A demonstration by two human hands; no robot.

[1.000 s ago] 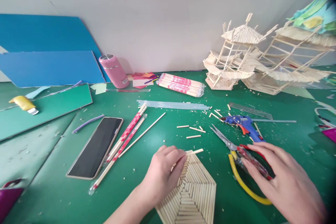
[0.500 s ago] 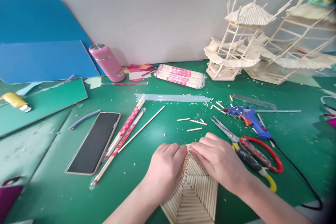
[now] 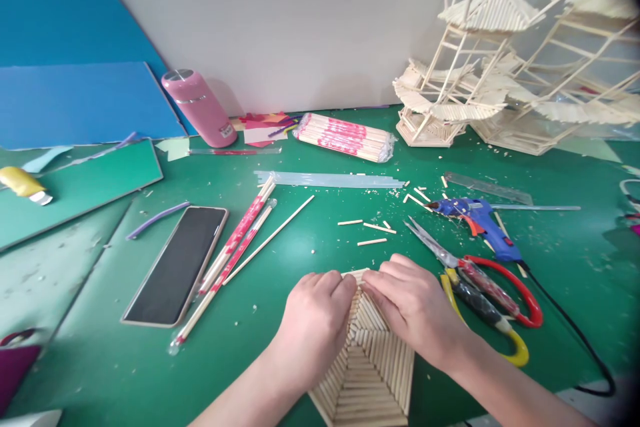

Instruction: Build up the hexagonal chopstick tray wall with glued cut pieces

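On the green table before me lies a polygonal panel of wooden sticks point(image 3: 367, 380), its sticks laid in wedges round a middle point. My left hand point(image 3: 320, 320) is closed at its far left edge, fingers curled and thumb pressed near the rim. From the other side, my right hand point(image 3: 410, 310) pinches the same far edge, its thumb close to the left one. The fingertips hide part of that edge, so any small stick between them cannot be made out.
Right of my hands lie scissors point(image 3: 475, 273), yellow-handled pliers point(image 3: 480, 310) and a blue glue gun point(image 3: 475, 220) with its cord. Short stick pieces point(image 3: 373, 241) lie ahead. Leftward are a phone point(image 3: 177, 267) and wrapped sticks point(image 3: 235, 243). Stick-built towers point(image 3: 460, 80) and a pink bottle point(image 3: 200, 110) stand behind.
The view has shifted slightly, moving the table things a little in the picture. Both hands keep nearly the same hold on the panel's far edge.
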